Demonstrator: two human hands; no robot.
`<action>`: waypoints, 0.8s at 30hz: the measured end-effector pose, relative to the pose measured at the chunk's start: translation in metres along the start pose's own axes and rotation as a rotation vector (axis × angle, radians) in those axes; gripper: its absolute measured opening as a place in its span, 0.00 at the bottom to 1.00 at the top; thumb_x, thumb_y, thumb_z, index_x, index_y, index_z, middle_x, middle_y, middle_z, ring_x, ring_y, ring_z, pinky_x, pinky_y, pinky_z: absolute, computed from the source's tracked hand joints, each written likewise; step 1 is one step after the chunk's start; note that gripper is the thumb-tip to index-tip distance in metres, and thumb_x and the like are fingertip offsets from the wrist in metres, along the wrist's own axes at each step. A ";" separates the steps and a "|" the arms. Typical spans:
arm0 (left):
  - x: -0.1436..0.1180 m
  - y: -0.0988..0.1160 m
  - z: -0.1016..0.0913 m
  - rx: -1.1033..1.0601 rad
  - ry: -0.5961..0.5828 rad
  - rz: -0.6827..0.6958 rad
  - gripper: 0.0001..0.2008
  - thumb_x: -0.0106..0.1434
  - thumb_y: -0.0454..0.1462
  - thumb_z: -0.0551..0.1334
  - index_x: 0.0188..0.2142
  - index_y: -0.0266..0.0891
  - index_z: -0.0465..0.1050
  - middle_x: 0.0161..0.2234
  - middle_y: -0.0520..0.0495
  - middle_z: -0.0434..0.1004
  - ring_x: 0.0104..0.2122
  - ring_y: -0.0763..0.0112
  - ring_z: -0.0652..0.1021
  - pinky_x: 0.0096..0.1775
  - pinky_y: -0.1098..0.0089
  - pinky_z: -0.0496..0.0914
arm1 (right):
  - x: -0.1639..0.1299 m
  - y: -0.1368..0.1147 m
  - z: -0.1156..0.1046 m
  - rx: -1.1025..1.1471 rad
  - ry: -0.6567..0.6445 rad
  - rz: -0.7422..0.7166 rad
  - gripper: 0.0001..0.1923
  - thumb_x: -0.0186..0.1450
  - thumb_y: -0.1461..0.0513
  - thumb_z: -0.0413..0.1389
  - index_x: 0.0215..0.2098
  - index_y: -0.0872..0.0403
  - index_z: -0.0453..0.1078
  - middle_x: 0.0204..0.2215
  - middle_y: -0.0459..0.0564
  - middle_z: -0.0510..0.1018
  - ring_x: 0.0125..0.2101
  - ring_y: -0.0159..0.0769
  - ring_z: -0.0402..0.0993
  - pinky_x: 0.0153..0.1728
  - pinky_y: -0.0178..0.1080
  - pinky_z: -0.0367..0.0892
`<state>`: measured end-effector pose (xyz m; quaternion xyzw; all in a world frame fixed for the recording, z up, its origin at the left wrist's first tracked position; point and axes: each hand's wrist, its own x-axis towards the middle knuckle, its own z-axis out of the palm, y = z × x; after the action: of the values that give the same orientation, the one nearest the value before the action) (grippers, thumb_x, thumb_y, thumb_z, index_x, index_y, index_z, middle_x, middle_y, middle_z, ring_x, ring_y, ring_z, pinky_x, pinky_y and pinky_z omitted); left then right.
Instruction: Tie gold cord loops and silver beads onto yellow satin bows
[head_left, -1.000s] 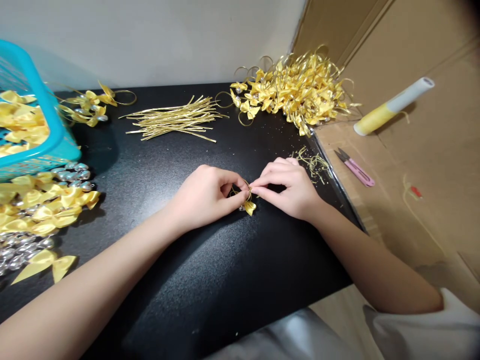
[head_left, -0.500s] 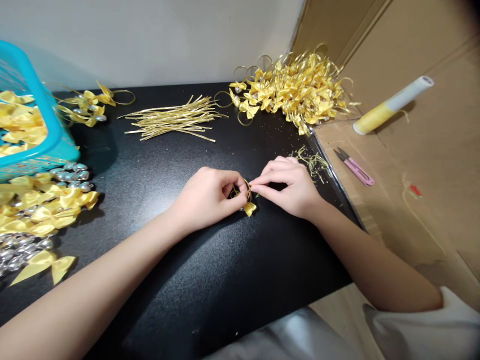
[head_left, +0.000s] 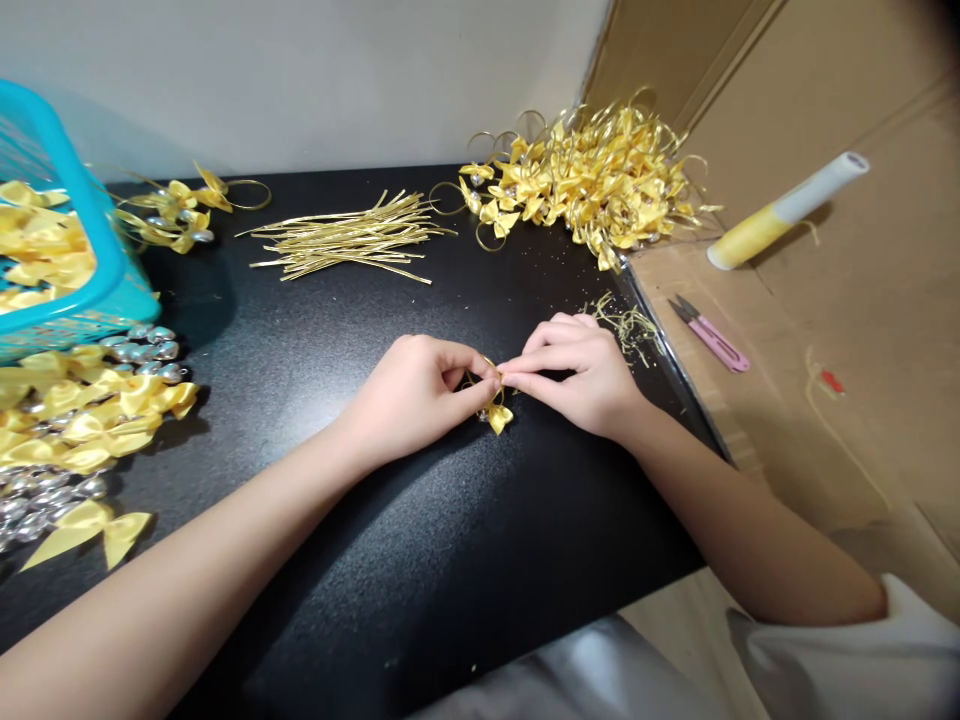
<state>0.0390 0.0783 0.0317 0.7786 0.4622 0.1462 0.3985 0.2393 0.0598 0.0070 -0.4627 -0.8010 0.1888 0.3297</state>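
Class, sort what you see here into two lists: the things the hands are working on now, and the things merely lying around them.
In hand:
left hand
right hand
yellow bow, pinched by both, with a gold loop

Lying about:
gold strips
heap of finished bows
loose bows
blue basket
pink snips
yellow tube

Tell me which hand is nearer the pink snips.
Right. The right hand works just left of the pink snips, on the black table; the left hand sits farther left, beyond it.
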 end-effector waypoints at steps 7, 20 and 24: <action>0.001 0.001 -0.004 -0.104 -0.077 -0.075 0.11 0.58 0.40 0.61 0.32 0.37 0.81 0.14 0.59 0.50 0.17 0.79 0.53 0.19 0.75 0.48 | 0.000 0.002 0.002 0.016 0.048 -0.033 0.03 0.60 0.62 0.65 0.33 0.48 0.81 0.25 0.43 0.78 0.27 0.31 0.68 0.37 0.41 0.55; 0.000 0.002 0.000 -0.088 -0.028 -0.042 0.08 0.56 0.37 0.60 0.26 0.36 0.77 0.15 0.59 0.53 0.17 0.79 0.56 0.21 0.75 0.51 | 0.000 0.002 0.002 -0.026 0.011 0.000 0.03 0.61 0.60 0.64 0.32 0.47 0.81 0.26 0.44 0.79 0.28 0.32 0.70 0.38 0.42 0.56; 0.001 0.002 0.000 -0.075 -0.017 -0.015 0.07 0.55 0.35 0.60 0.27 0.36 0.77 0.15 0.59 0.55 0.17 0.79 0.57 0.22 0.75 0.52 | 0.001 0.001 0.001 -0.035 -0.004 0.007 0.03 0.61 0.60 0.63 0.31 0.47 0.81 0.26 0.44 0.79 0.29 0.33 0.70 0.40 0.43 0.55</action>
<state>0.0407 0.0783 0.0332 0.7607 0.4590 0.1538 0.4325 0.2391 0.0607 0.0062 -0.4709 -0.8033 0.1767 0.3191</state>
